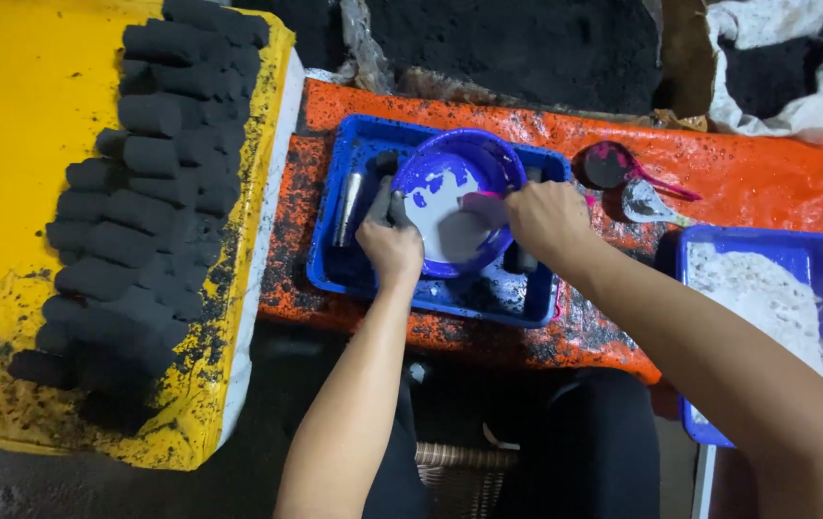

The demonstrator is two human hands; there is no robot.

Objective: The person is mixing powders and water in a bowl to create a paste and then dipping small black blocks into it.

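To my left, the yellow sheet [17, 192] carries rows of black pressed cylinders [142, 192]. In front of me the counter under its orange cover [767, 173] holds the blue tray [354, 274] I am working in. To my right sits a second blue tray of white powder [767, 298].

Inside the working tray sits the blue bowl [454, 197], holding a pool of grey paste. My left hand [390, 248] is closed on a dark cylinder at the bowl's near-left rim. My right hand [546, 219] is closed around another dark piece, just touching the bowl's right rim, with a pink-tipped tool [483, 202] reaching into the paste. A metal tube [347, 209] lies in the tray beside my left hand.

I judge I am mid-way through working paste onto a piece; the next move calls for a steady grip.
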